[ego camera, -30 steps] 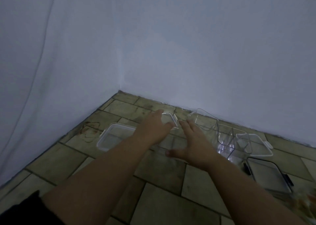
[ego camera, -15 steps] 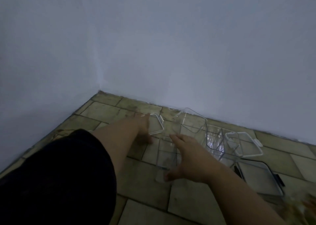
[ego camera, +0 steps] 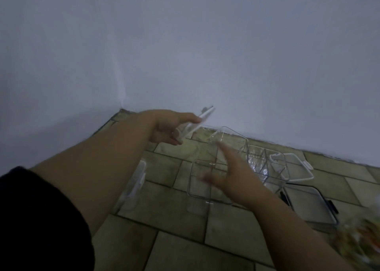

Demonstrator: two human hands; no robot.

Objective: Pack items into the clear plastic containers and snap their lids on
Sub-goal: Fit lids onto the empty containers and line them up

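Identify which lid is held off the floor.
The lid gripped in the left hand, tilted edge-on in the air; the white-rimmed lid and black-clipped lid lie flat on the tiles.

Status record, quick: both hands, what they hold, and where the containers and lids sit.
left hand: grips white-rimmed lid, held above the floor
right hand: open above clear container, contact unclear
far container: by the wall, beyond the right hand
middle container: right of it
spare lid: flat on tiles, far right
dark-edged lid: nearer, right
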